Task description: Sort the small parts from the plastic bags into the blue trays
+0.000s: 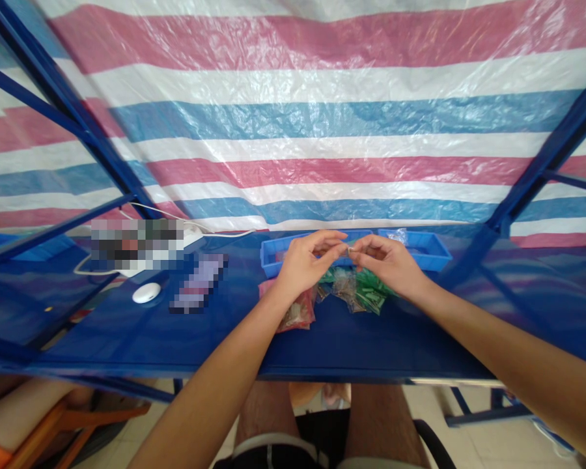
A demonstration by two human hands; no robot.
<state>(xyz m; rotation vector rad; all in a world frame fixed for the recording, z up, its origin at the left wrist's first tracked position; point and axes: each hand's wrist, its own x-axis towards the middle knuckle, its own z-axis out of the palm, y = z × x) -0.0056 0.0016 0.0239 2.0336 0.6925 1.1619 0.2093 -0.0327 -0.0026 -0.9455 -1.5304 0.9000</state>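
Observation:
My left hand [312,260] and my right hand [383,260] meet fingertip to fingertip above the blue table. Both pinch at a tiny pale piece [350,249] between them, too small to name. Under the left hand lies a pink plastic bag [300,312] with something brownish inside. Below the right hand are green plastic bags [371,293], and a clear bag [348,290] of small brown pieces lies beside them. Behind the hands stand two shallow blue trays, the left tray [272,255] partly covered by my left hand and the right tray [432,251] holding some clear plastic.
To the left lie a white rounded case [146,293], a blurred phone-like slab [200,283] and a white power strip [193,238] with cables. Blue metal posts [532,156] frame the table [371,352]. A striped plastic sheet [322,117] hangs behind. Another person's arm [24,410] shows at lower left.

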